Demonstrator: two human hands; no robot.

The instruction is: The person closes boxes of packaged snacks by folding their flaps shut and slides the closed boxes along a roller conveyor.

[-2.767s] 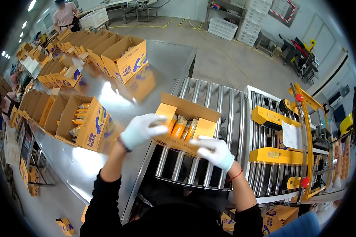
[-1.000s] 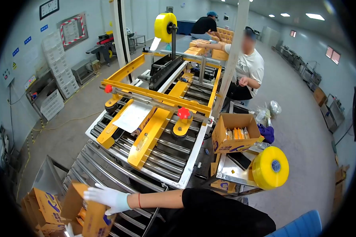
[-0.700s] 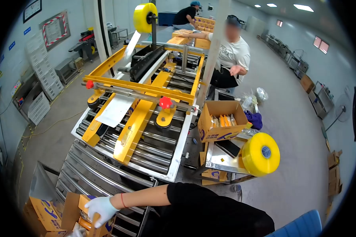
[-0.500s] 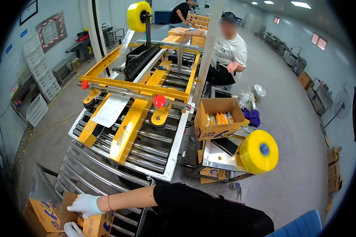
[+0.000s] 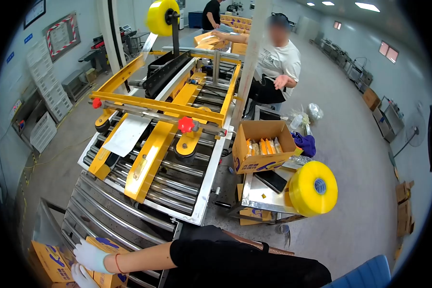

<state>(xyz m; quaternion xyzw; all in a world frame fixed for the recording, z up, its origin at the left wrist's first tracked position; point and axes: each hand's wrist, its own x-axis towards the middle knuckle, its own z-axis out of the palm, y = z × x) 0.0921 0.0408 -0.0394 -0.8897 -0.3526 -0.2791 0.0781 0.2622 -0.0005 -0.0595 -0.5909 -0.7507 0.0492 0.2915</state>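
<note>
In the head view, my right hand (image 5: 90,255), in a white glove, lies with fingers stretched out on the top of a printed cardboard carton (image 5: 109,246) at the lower left. Just below it, my left hand (image 5: 83,277), also gloved, rests at the same carton's top with its fingers extended, partly cut off by the dark rim of the picture. The carton's flaps are folded down, so its contents are hidden. Beside it on the left stands another printed carton (image 5: 52,261).
Curved metal rollers (image 5: 115,211) lead up to a yellow-framed carton sealing machine (image 5: 163,103). On a metal cart (image 5: 254,199) sit an open carton (image 5: 264,161) of packets, a phone (image 5: 271,181) and a yellow tape roll (image 5: 315,188). A seated co-worker (image 5: 279,62) is beyond.
The carton's raised flap has been folded down, covering the orange contents seen before. My right hand has moved slightly left and down and now lies flat on top. The view has shifted a little.
</note>
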